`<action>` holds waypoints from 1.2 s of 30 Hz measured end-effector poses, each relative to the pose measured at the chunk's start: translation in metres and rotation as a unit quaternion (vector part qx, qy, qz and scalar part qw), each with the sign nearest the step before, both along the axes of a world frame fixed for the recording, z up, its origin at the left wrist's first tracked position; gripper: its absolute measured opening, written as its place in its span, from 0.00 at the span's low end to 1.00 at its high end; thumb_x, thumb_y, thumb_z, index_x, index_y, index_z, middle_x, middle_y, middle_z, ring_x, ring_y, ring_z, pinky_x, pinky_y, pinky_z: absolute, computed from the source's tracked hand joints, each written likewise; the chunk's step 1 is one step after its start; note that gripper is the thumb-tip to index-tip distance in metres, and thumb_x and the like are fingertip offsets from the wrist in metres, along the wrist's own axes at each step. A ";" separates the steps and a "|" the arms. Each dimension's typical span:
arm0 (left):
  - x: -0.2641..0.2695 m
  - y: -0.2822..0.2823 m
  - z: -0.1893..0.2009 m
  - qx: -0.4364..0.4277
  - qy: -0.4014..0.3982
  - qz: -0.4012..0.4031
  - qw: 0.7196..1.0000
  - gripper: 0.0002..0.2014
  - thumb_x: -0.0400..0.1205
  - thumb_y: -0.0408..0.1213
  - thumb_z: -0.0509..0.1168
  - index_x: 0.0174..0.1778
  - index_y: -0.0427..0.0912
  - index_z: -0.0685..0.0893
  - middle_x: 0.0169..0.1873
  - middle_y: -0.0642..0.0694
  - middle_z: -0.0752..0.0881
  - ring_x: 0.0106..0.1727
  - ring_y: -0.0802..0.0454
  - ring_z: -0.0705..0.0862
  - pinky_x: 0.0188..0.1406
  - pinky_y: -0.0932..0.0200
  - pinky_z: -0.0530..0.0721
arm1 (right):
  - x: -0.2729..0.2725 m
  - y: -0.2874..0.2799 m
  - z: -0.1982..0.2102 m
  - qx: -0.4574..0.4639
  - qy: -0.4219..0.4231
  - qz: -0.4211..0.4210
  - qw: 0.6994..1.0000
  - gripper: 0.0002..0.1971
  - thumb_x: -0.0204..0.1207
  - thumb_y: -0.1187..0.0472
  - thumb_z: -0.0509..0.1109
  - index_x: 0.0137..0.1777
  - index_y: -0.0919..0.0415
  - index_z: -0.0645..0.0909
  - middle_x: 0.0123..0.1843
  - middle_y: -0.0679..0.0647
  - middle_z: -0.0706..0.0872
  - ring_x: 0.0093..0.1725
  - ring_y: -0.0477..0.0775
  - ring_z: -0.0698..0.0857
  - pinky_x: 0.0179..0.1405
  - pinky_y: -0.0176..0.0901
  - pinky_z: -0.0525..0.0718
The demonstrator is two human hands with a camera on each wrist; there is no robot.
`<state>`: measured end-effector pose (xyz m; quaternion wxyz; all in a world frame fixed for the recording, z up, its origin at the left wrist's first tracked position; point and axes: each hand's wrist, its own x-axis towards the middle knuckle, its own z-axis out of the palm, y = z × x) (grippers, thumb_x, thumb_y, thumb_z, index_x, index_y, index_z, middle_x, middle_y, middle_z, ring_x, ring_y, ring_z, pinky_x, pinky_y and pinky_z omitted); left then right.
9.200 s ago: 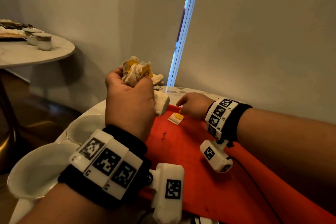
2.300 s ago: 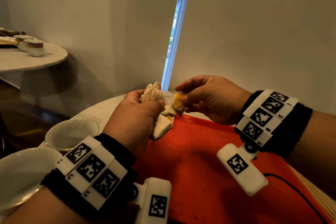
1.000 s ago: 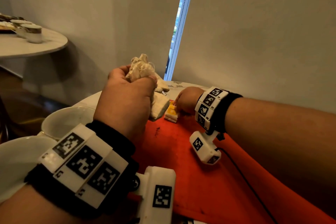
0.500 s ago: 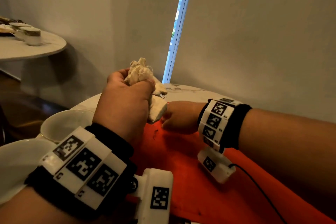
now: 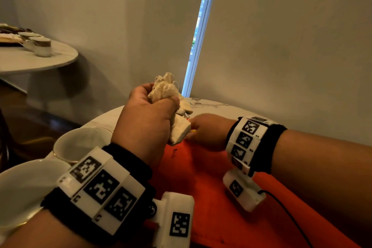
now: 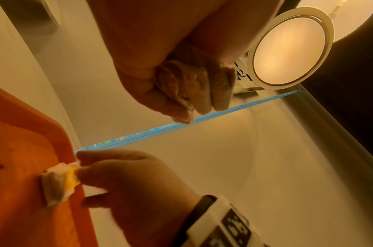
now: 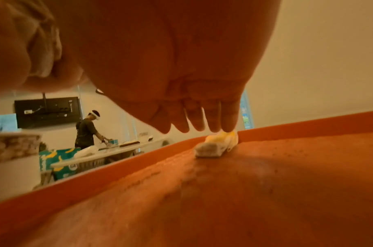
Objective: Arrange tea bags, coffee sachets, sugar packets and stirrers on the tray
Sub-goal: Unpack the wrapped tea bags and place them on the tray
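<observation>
While left hand grips tea bags, right hand lowered onto tray

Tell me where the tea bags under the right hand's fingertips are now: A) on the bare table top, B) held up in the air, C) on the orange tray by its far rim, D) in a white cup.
C: the tea bags lie on the orange tray beside its rim, with the right hand touching them.

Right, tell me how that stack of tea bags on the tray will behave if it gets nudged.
The tea bags look soft and crumpled, so probably floppy and light. Stacked loosely by the tray rim, they would likely slide or topple apart rather than roll. The right hand touches them with its fingertips.
</observation>
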<state>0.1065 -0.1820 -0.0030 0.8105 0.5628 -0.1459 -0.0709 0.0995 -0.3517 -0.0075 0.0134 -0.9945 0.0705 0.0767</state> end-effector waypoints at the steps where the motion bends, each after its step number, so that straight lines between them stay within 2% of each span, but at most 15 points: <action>1: -0.003 0.001 0.001 -0.002 0.000 -0.015 1.000 0.19 0.81 0.28 0.71 0.66 0.44 0.80 0.49 0.45 0.91 0.44 0.53 0.92 0.42 0.57 0.91 | -0.004 -0.005 0.008 0.038 -0.048 -0.011 0.998 0.14 0.80 0.62 0.67 0.63 0.56 0.87 0.54 0.47 0.86 0.54 0.48 0.81 0.51 0.35 0.73; 3: -0.008 0.002 0.005 -0.005 -0.001 -0.047 0.999 0.17 0.82 0.26 0.68 0.65 0.43 0.81 0.47 0.44 0.91 0.37 0.59 0.90 0.31 0.66 0.86 | -0.013 -0.013 0.026 0.144 -0.140 -0.040 0.979 0.12 0.79 0.65 0.68 0.56 0.53 0.89 0.47 0.43 0.87 0.46 0.43 0.82 0.45 0.36 0.74; 4: -0.011 0.002 0.005 -0.006 -0.001 -0.066 0.998 0.16 0.82 0.25 0.68 0.64 0.43 0.81 0.47 0.43 0.91 0.36 0.58 0.90 0.29 0.67 0.86 | -0.018 -0.016 0.035 0.229 -0.181 -0.063 0.955 0.09 0.80 0.65 0.69 0.52 0.53 0.89 0.44 0.45 0.88 0.43 0.44 0.83 0.42 0.38 0.76; 6: -0.014 0.003 0.006 -0.008 -0.002 -0.103 0.995 0.15 0.82 0.24 0.67 0.60 0.44 0.82 0.48 0.40 0.91 0.38 0.54 0.89 0.31 0.65 0.87 | -0.027 -0.015 0.049 0.426 -0.230 -0.092 0.870 0.06 0.81 0.65 0.69 0.52 0.62 0.87 0.41 0.54 0.86 0.39 0.51 0.84 0.34 0.43 0.77; 7: -0.016 0.003 0.007 -0.011 -0.005 -0.121 0.993 0.15 0.81 0.23 0.67 0.59 0.44 0.82 0.47 0.40 0.91 0.38 0.54 0.89 0.31 0.65 0.87 | -0.033 -0.013 0.057 0.505 -0.235 -0.087 0.826 0.07 0.81 0.63 0.70 0.53 0.65 0.86 0.41 0.58 0.85 0.39 0.55 0.84 0.32 0.44 0.77; 8: -0.017 0.002 0.008 -0.014 -0.007 -0.138 0.990 0.15 0.81 0.23 0.67 0.59 0.44 0.82 0.45 0.42 0.92 0.36 0.54 0.89 0.30 0.65 0.86 | -0.038 -0.011 0.063 0.560 -0.221 -0.072 0.795 0.10 0.79 0.61 0.72 0.56 0.66 0.85 0.43 0.60 0.85 0.39 0.57 0.84 0.33 0.45 0.78; 10: -0.018 0.003 0.007 -0.015 -0.011 -0.168 0.986 0.16 0.80 0.22 0.67 0.59 0.45 0.82 0.41 0.43 0.93 0.35 0.54 0.90 0.30 0.64 0.87 | -0.046 -0.003 0.070 0.617 -0.176 -0.025 0.766 0.18 0.73 0.59 0.74 0.61 0.65 0.84 0.48 0.63 0.85 0.42 0.59 0.86 0.35 0.48 0.82; 13: -0.020 0.002 0.006 -0.021 -0.024 -0.198 0.980 0.17 0.81 0.20 0.65 0.58 0.45 0.82 0.43 0.39 0.92 0.38 0.48 0.89 0.34 0.59 0.89 | -0.053 0.008 0.071 0.605 -0.166 0.011 0.778 0.16 0.70 0.64 0.77 0.59 0.61 0.86 0.50 0.63 0.88 0.46 0.61 0.86 0.40 0.50 0.84; 15: -0.020 0.001 0.004 -0.026 -0.029 -0.205 0.978 0.19 0.80 0.18 0.65 0.60 0.44 0.81 0.42 0.39 0.91 0.38 0.47 0.89 0.34 0.58 0.89 | -0.056 0.011 0.069 0.571 -0.196 0.009 0.797 0.09 0.73 0.67 0.74 0.53 0.62 0.88 0.48 0.61 0.89 0.47 0.61 0.87 0.41 0.52 0.81; 18: -0.019 -0.001 0.003 -0.026 -0.034 -0.209 0.977 0.22 0.79 0.17 0.66 0.65 0.44 0.79 0.50 0.36 0.91 0.41 0.46 0.90 0.37 0.56 0.90 | -0.060 0.008 0.066 0.533 -0.239 -0.003 0.812 0.05 0.76 0.70 0.73 0.46 0.61 0.88 0.44 0.60 0.91 0.41 0.55 0.88 0.37 0.49 0.78; 21: -0.019 -0.003 0.000 -0.025 -0.035 -0.205 0.978 0.24 0.79 0.17 0.66 0.67 0.43 0.78 0.55 0.33 0.89 0.43 0.45 0.90 0.38 0.54 0.90 | -0.063 0.006 0.064 0.557 -0.246 -0.009 0.793 0.07 0.76 0.73 0.71 0.44 0.61 0.87 0.42 0.59 0.91 0.39 0.54 0.89 0.36 0.48 0.78; 25: -0.017 -0.005 -0.004 -0.010 -0.035 -0.199 0.979 0.22 0.80 0.18 0.67 0.65 0.45 0.79 0.52 0.33 0.90 0.41 0.44 0.90 0.33 0.52 0.89 | -0.066 0.004 0.062 0.603 -0.251 -0.015 0.757 0.09 0.77 0.76 0.68 0.43 0.64 0.86 0.39 0.58 0.90 0.38 0.54 0.89 0.40 0.49 0.81; 29: -0.016 -0.007 -0.007 0.019 -0.048 -0.189 0.981 0.21 0.79 0.20 0.68 0.61 0.49 0.81 0.49 0.38 0.92 0.42 0.44 0.91 0.39 0.48 0.87 | -0.069 0.004 0.062 0.605 -0.250 -0.018 0.755 0.09 0.77 0.76 0.68 0.44 0.64 0.86 0.38 0.57 0.91 0.35 0.52 0.89 0.35 0.44 0.81; 32: -0.016 -0.008 -0.007 0.021 -0.048 -0.195 0.979 0.21 0.79 0.19 0.66 0.60 0.48 0.82 0.47 0.39 0.92 0.41 0.45 0.89 0.41 0.48 0.86 | -0.070 0.003 0.062 0.612 -0.245 -0.018 0.752 0.08 0.77 0.75 0.67 0.46 0.65 0.86 0.39 0.58 0.90 0.36 0.53 0.89 0.35 0.45 0.81; 36: -0.015 -0.007 -0.009 0.028 -0.048 -0.192 0.980 0.20 0.79 0.19 0.67 0.58 0.49 0.84 0.43 0.39 0.92 0.36 0.46 0.88 0.38 0.48 0.85 | -0.071 0.003 0.061 0.622 -0.227 -0.008 0.749 0.08 0.70 0.66 0.72 0.48 0.64 0.88 0.41 0.60 0.90 0.39 0.54 0.89 0.36 0.45 0.80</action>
